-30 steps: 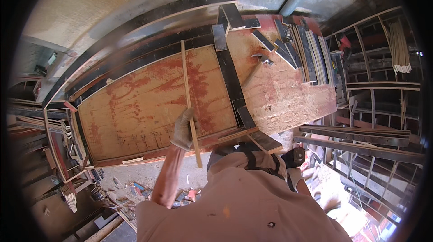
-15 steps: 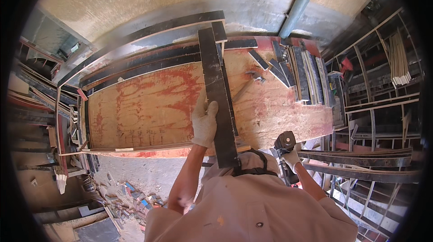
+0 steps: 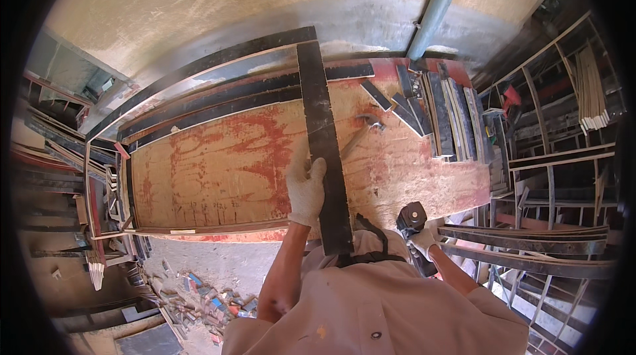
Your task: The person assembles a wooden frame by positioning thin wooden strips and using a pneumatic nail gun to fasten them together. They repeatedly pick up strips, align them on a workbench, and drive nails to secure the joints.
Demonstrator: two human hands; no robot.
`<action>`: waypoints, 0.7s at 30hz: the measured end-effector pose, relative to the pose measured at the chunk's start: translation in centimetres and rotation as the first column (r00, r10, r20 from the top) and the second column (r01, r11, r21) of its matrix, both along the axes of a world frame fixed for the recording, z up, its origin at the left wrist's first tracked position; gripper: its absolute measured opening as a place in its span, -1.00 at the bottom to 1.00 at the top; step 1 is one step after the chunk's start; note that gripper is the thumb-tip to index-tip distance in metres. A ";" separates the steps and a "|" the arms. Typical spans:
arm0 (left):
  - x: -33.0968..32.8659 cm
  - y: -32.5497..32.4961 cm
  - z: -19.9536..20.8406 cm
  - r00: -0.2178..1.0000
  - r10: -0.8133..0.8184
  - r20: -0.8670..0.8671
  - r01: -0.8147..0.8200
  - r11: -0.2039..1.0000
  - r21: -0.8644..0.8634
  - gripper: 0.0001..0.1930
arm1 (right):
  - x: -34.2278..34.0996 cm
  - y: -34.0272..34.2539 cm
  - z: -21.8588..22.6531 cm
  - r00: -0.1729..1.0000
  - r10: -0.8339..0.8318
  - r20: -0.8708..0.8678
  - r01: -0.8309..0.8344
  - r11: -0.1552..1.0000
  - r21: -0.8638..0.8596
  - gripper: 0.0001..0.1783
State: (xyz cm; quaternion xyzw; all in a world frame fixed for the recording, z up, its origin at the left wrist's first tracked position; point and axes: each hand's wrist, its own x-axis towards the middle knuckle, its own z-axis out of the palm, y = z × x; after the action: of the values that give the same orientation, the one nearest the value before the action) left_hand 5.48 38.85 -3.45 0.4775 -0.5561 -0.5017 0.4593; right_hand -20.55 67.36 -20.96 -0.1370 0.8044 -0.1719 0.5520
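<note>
My left hand [image 3: 306, 196], in a pale work glove, grips the left edge of a long dark board [image 3: 324, 123]. Its thumb shows at the edge, while the fingertips are partly hidden. The board runs from close to my body across the table, its far end meeting the right end of a long dark rail [image 3: 225, 53]. Low at my right side, my gloved right hand [image 3: 424, 239] is closed around a black power tool [image 3: 412, 217] with a round cap. The tool's exact kind is unclear. A hammer [image 3: 361, 133] lies on the table right of the board.
Red-stained plywood covers the worktable [image 3: 212, 176]. Short dark strips [image 3: 411, 113] and a row of upright-looking slats [image 3: 454, 116] lie at its far right. Racks of timber [image 3: 550, 242] stand on the right. Wood offcuts [image 3: 212, 302] litter the floor at left.
The dark board has shifted so its far end lines up with the rail's end, and it now covers the piece seen beneath it. My left hand moved with it; the right still holds the tool.
</note>
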 end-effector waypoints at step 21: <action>0.0 0.2 1.4 0.995 0.015 0.096 -0.027 0.992 0.124 -0.38 | -0.3 -1.3 0.5 0.974 -0.217 0.065 0.207 0.968 0.139 -0.91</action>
State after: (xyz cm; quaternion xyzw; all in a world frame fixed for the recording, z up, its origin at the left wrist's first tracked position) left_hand 5.51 39.02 -2.06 0.5345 -0.5397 -0.5073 0.4069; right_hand -20.81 66.10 -20.46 -0.0065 0.8014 -0.1817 0.5699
